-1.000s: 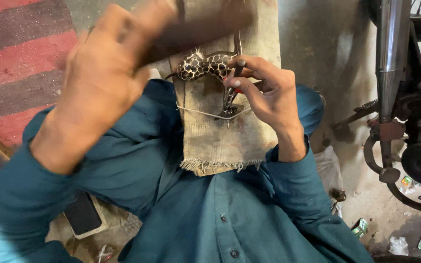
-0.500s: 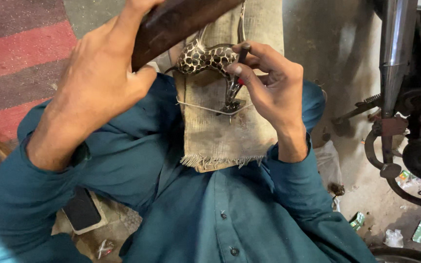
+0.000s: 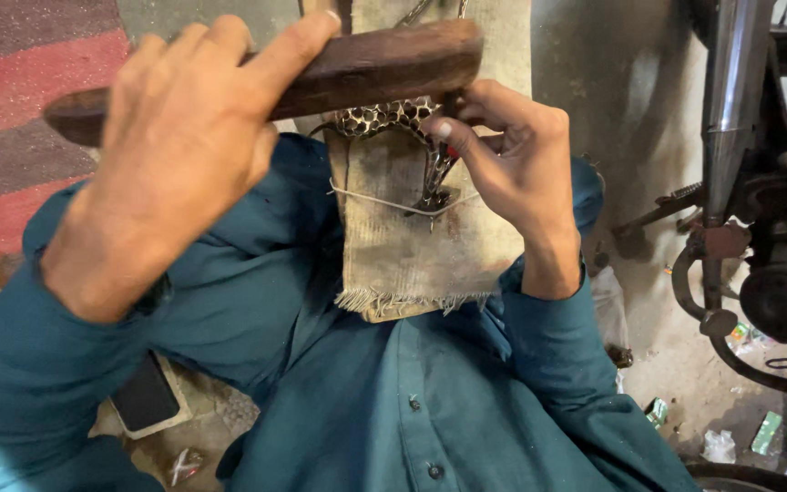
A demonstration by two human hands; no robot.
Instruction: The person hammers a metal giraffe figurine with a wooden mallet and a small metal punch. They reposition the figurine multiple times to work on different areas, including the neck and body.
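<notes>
Wood fills the top of the view now — the dark wooden block [image 3: 321,77] that was tilted up and partly out of frame half a second ago lies almost level, its blunt end directly above the spotted piece [image 3: 384,118] on the burlap-covered board [image 3: 421,246]. A second back the block was higher and blurred; judging by that, it has swung down towards the piece, and the beating of that patterned strip looks to be mid-stroke rather than finished. Whether wood and strip actually touch, I cannot tell.

The left hand [image 3: 184,146] is clenched round the block's handle part, fingers [image 3: 229,41] wrapped over the top and the thumb stretched along its upper edge. The right hand [image 3: 512,155] has barely shifted across the three pictures: its fingertips [image 3: 444,132] are pinched close together on the near end of the spotted piece, right beside a small red-and-metal tool [image 3: 436,178] that stands on the burlap — held or only touched, I cannot say. A thin cord [image 3: 375,199] crosses the board just below.

Both teal sleeves [image 3: 548,364] frame the board, which rests against the person's chest. To the right stand a chrome tube [image 3: 730,109] and dark machine parts [image 3: 776,292], well apart from the work.
</notes>
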